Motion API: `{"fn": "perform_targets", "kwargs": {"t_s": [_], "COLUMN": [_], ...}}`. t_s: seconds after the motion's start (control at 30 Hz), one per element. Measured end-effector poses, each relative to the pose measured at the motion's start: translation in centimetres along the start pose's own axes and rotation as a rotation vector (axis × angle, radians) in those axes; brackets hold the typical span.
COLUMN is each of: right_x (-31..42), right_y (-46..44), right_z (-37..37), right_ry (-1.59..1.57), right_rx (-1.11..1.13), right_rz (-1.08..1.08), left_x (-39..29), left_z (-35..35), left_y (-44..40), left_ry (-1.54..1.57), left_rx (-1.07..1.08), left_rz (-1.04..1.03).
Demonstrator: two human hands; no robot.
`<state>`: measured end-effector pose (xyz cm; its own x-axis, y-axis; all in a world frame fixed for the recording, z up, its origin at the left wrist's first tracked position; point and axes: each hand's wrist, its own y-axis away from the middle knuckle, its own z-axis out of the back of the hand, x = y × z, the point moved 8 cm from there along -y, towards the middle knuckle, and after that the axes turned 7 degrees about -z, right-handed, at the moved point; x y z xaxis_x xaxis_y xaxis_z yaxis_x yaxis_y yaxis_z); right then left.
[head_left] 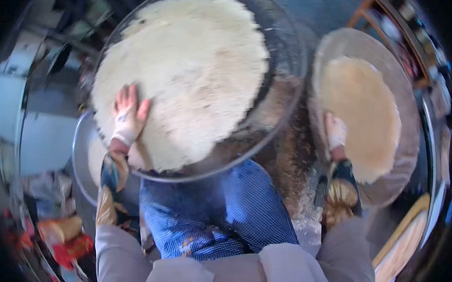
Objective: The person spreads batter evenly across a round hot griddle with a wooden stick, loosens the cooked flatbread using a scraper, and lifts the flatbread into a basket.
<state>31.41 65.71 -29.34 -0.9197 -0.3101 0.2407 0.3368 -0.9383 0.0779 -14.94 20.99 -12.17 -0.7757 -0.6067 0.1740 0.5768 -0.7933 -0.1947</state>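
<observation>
My left hand, in a partial white glove with bare fingertips, lies with its fingers spread on a large pale flatbread. This sheet has ragged edges and covers most of a dark round griddle with a metal rim. To the right, my right hand, also partly gloved, is at the left edge of a second, tan flatbread. Its fingers look curled, and what they grip is hidden. Under that flatbread is a round, cloth-covered pad.
A metal basin stands below the griddle at left, holding something pale. Blue patterned cloth covers my lap. A round wooden board leans at lower right. Red and tan packages lie at lower left. A wooden rack is at upper right.
</observation>
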Motion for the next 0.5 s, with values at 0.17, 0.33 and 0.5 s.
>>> {"fn": "perform_targets", "kwargs": {"t_s": [0.17, 0.33, 0.5], "right_x": [2.0, 15.0, 22.4], "right_y": [6.6, 17.1, 19.0], "right_z": [8.4, 6.4, 7.0], "right_ry": [-0.932, -1.568, -1.401], "right_rx": [-0.213, 0.660, 0.637], "right_rz": [0.005, -0.155, 0.173], "left_x": [0.2, -0.5, -3.2], "left_z": [0.0, -1.9, 0.6], "left_y": [0.6, 1.3, 2.1], "left_ry": [0.080, 0.103, 0.134], "left_rx": [-0.069, 0.032, 0.089], "left_rz": [-0.061, 0.005, 0.066]}}
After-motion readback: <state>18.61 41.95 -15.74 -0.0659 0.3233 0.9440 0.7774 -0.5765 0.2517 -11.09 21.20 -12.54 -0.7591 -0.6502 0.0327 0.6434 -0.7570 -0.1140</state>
